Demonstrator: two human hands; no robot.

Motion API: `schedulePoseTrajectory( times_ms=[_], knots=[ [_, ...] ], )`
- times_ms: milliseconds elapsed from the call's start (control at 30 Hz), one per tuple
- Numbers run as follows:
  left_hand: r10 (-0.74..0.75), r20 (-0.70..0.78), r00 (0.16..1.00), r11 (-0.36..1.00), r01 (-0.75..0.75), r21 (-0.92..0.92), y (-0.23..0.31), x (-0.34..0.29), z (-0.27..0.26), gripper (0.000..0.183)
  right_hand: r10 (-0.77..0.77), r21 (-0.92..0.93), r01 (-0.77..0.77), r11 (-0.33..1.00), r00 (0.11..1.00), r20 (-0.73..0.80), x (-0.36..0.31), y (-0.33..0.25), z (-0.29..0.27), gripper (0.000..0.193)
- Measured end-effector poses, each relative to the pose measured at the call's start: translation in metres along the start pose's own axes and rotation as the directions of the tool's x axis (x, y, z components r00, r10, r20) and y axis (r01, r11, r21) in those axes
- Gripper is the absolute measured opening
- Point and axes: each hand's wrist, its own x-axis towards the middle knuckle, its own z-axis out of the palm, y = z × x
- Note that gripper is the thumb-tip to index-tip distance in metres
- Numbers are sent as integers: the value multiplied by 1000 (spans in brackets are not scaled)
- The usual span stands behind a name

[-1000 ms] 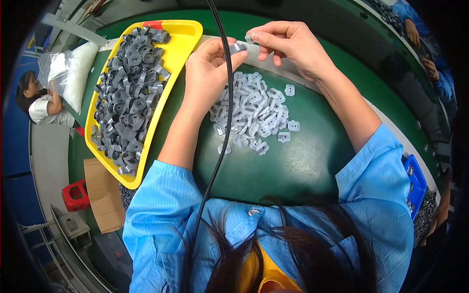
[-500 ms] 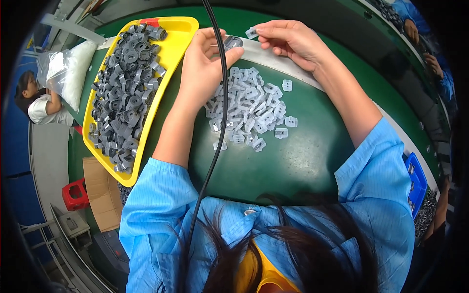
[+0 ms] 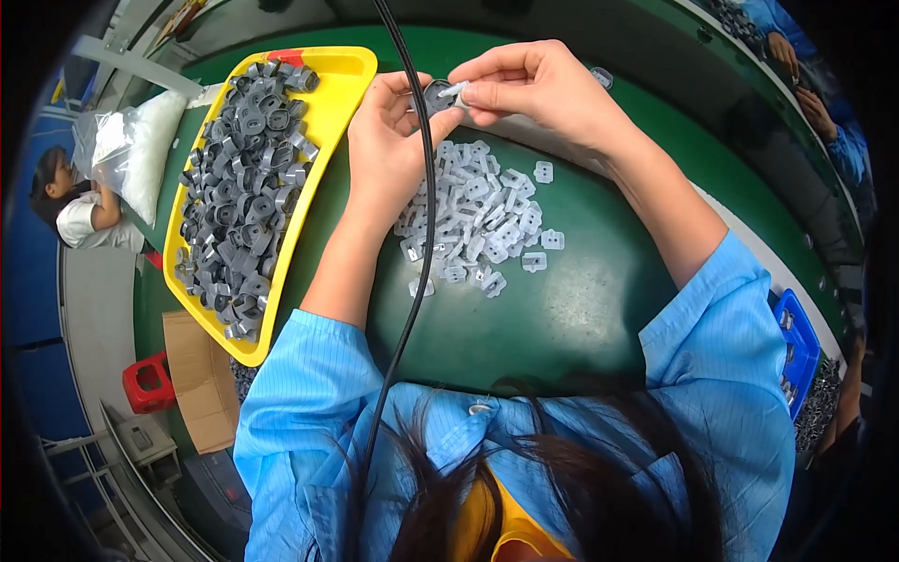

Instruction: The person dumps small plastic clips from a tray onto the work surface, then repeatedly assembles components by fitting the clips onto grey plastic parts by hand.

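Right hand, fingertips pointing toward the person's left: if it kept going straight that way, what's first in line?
The small dark grey part pinched in the left hand. The right hand holds a small clear piece already touching it. Beyond lies the yellow tray, though depth is unclear.

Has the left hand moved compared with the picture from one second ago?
Yes, slightly. The left hand has lifted off the pile of pale clips, away from the body, level with the far end of the yellow tray.
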Motion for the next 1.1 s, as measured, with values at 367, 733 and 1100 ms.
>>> schedulePoseTrajectory(
  times_ms=[367,733,1100],
  knots=[
    [333,34,942,856,-317,408,-3,0,6,35,-394,-597,306,742,919,-17,-2,3,5,19],
    [308,70,949,850,-307,428,14,-1,6,35,102,27,-105,994,989,109,9,11,-9,20],
    [374,146,916,857,-401,324,15,3,-4,34,105,118,-121,986,985,134,2,1,-9,21]
  ],
)
